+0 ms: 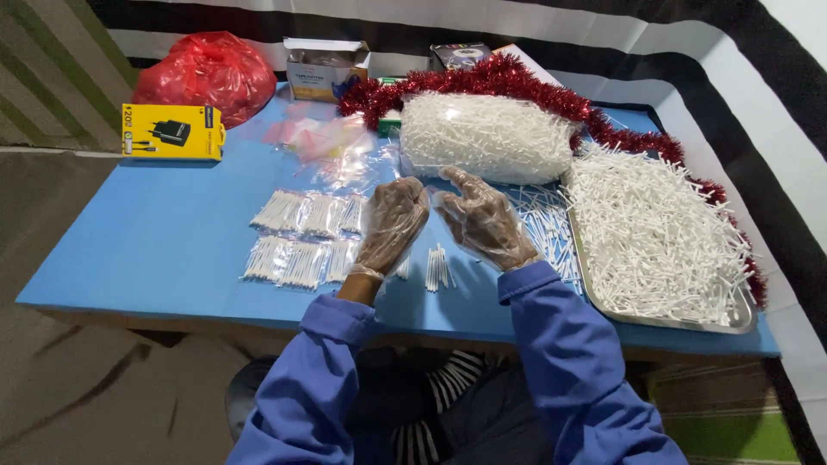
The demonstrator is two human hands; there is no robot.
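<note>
Both my hands wear thin clear plastic gloves and hover over the blue table point(155, 250). My left hand point(392, 226) has its fingers curled, and I cannot tell if it holds anything. My right hand point(482, 220) is spread, fingers apart, holding nothing. A small bundle of white cotton swabs point(438, 268) lies on the table between my wrists. Loose swabs point(547, 228) are scattered just right of my right hand. Small packed swab bags point(301, 237) lie in two rows to the left of my left hand.
A metal tray point(739, 322) heaped with white swabs sits at the right. A large clear bag of swabs point(487, 136) lies behind my hands, ringed by red tinsel point(517, 82). A yellow box point(172, 132), red plastic bag point(207, 73), cardboard box point(323, 67) and empty clear bags point(332, 142) stand at the back.
</note>
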